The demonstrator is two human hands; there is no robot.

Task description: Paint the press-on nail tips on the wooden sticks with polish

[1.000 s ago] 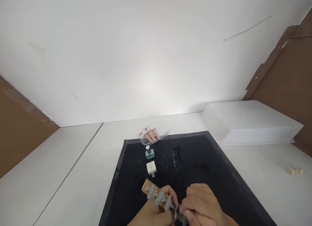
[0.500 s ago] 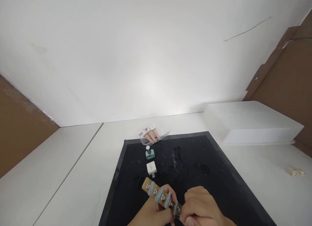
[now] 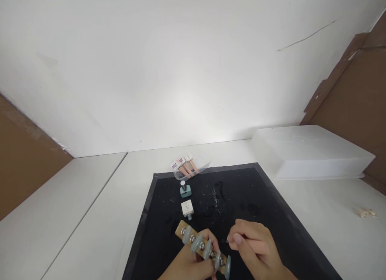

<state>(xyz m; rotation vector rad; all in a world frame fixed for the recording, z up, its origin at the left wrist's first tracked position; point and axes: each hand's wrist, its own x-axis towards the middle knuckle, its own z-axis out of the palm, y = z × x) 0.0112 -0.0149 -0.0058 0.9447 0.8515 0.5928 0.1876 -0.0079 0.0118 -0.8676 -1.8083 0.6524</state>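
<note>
My left hand (image 3: 193, 264) grips a wooden strip (image 3: 197, 246) that carries several pale green false nails on metal studs, held low over the black mat (image 3: 241, 199). My right hand (image 3: 251, 248) is just right of the strip, pinching a thin pink-handled brush (image 3: 250, 243) whose dark tip points left toward the nails. A teal polish bottle (image 3: 185, 189) stands open on the mat behind the strip, and a white square cap (image 3: 187, 208) lies nearer to me.
A clear tray with pink-handled bottles (image 3: 185, 166) sits at the mat's far edge. A white plastic box (image 3: 310, 151) lies at the right. A small cream object (image 3: 365, 213) rests on the white table at far right. Brown cardboard panels flank both sides.
My right hand has lifted off the strip's near end and drawn back to the right, now showing the brush. The last nails on the strip are uncovered. The left hand stays put.
</note>
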